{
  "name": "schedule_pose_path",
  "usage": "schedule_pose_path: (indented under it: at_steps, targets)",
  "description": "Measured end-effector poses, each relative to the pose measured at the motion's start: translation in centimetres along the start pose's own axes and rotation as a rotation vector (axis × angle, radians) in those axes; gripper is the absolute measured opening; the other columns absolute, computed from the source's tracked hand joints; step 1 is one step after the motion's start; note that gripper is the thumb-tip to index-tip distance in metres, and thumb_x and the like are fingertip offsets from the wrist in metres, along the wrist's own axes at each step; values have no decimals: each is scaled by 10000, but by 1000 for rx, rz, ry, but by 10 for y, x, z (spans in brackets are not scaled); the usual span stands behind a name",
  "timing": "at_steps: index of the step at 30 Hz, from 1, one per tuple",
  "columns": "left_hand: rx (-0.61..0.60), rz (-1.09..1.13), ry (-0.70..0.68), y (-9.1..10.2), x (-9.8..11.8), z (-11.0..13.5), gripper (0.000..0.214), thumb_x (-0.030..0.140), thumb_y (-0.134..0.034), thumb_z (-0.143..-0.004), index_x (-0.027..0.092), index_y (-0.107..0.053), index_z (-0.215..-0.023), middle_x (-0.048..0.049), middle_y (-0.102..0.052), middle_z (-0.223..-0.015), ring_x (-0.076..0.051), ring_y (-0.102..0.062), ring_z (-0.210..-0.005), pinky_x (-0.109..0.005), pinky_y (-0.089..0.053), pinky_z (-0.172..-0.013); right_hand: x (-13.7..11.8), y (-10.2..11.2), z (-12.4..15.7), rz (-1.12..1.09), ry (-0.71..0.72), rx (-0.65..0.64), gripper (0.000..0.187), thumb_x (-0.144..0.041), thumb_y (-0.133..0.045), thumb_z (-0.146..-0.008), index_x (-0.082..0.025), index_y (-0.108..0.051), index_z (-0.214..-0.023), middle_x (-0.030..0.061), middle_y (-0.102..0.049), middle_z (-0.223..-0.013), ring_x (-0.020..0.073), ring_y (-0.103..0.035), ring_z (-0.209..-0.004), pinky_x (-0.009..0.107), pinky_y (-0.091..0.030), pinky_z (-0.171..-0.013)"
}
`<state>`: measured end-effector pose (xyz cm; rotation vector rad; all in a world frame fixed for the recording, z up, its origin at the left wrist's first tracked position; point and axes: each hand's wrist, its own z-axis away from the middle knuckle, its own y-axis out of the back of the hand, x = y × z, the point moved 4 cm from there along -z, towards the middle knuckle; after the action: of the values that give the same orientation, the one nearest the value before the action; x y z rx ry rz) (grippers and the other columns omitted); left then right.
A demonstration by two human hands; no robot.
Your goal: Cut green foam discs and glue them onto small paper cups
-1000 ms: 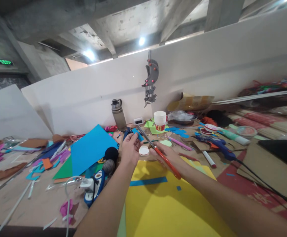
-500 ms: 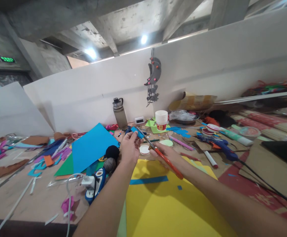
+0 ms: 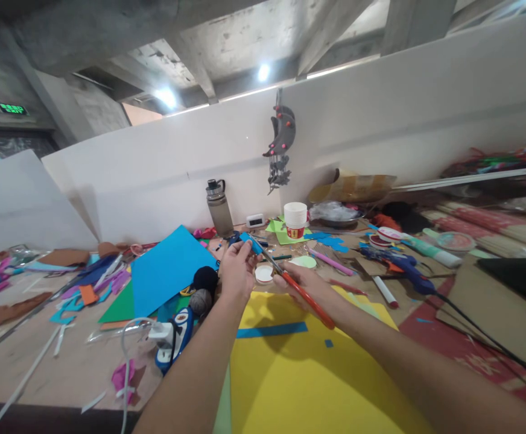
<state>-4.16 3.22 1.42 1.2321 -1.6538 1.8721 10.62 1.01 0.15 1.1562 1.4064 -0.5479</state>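
Note:
My left hand (image 3: 239, 269) pinches a small piece of blue paper (image 3: 250, 242) between thumb and fingers. Wrapped round the scissors (image 3: 307, 298) with orange handles is my right hand (image 3: 303, 283). The scissor blades point up and left and meet the lower right edge of the blue paper; whether they are parted there I cannot tell. Beneath both hands lies a large yellow sheet (image 3: 317, 380). A blue paper strip (image 3: 272, 330) and a tiny blue scrap (image 3: 329, 343) rest on it. Just beyond the hands is a white round lid (image 3: 263, 275).
Left of my arm are a power strip (image 3: 181, 337), yarn balls (image 3: 205, 278) and a large blue sheet (image 3: 167, 265). A bottle (image 3: 219, 208) and stacked paper cups (image 3: 295, 219) stand behind. On the right lies a blue glue gun (image 3: 408, 270) with its black cord.
Almost nothing differs. Both hands keep their hold on the blue paper and the scissors, and the whole view has shifted very slightly.

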Motion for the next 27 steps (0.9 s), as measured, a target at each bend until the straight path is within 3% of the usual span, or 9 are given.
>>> schedule_pose_path:
  at_steps: [16, 23, 27]
  targets:
    - [23, 0, 24, 2, -1, -2, 188, 145, -766, -629, 130, -593, -697, 22, -593, -583, -68, -545, -484, -199, -504, -516, 6, 1, -1, 86, -1, 22, 333, -525, -561, -797, -197, -588, -753, -38, -454, -537, 106, -410, -476, 208, -312, -422]
    - [-21, -22, 71, -2, -4, 1, 205, 158, -774, -622, 124, -578, -674, 19, -580, -584, -71, -543, -490, -209, -504, -532, 14, 2, -7, 113, 57, 21, 336, -468, -582, -796, -184, -648, -962, 5, -586, -717, 149, -509, -644, 232, -408, -552]
    - [-39, -24, 84, -2, -5, 1, 190, 157, -769, -625, 120, -591, -683, 14, -588, -586, -73, -547, -492, -210, -502, -537, 16, 2, -9, 98, 48, 0, 354, -476, -587, -789, -186, -654, -980, 9, -595, -720, 156, -525, -646, 234, -403, -546]
